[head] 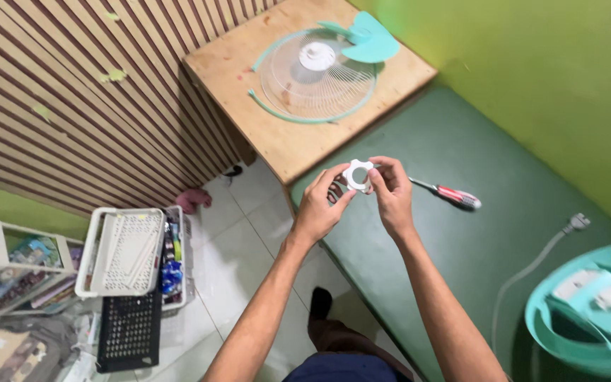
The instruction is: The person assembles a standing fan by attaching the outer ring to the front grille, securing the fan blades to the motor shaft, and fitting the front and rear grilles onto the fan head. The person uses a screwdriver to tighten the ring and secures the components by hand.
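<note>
A small white plastic ring nut with notched edges is held up in mid-air over the near edge of a green mat, in the middle of the scene. The left hand pinches its left rim between thumb and fingertips, and the right hand grips its right rim the same way, both closed on it. Just right of the hands a screwdriver with a red and white handle lies on the mat. Farther off, a wooden bench carries a round wire fan guard with a teal rim and a teal fan blade. At near right sits a teal fan body, its grey cord and plug trailing across the mat. At near left, white and black perforated baskets hold small colourful packages.
</note>
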